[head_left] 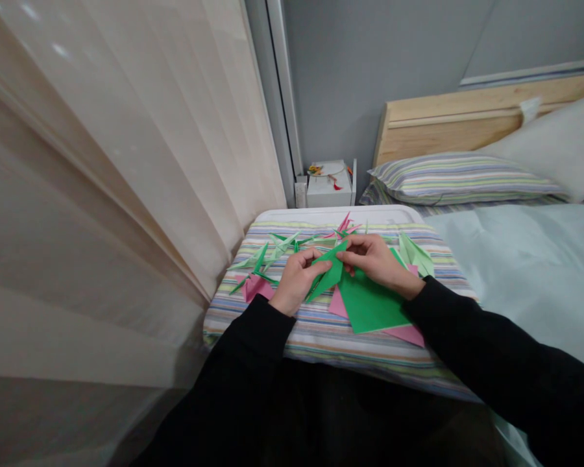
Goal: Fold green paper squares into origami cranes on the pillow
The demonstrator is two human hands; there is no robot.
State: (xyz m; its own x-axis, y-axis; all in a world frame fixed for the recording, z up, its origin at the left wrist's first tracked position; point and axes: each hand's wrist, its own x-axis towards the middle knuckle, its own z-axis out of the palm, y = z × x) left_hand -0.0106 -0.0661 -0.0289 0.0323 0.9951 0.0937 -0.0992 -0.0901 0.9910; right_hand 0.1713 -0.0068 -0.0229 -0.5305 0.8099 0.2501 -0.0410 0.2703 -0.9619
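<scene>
Between my hands is a folded green paper [327, 277], narrow and pointed toward its lower left end. My left hand [298, 277] grips its left side, thumb on top. At its upper right corner, my right hand [370, 259] pinches the paper between thumb and fingers. Under my right hand lies a stack of flat green sheets [372, 303], with pink sheets [409, 334] sticking out beneath. Folded green and pale green paper pieces [279, 248] lie to the left, beside a folded pink piece [257, 287]. Another pink folded piece [345, 224] sits behind my hands.
A striped cloth [302, 337] covers the small table, whose white edge [335, 214] shows at the back. A pale green folded paper [415, 254] lies at right. Curtain [126, 162] at left, bed [525, 253] at right, white box [328, 188] behind.
</scene>
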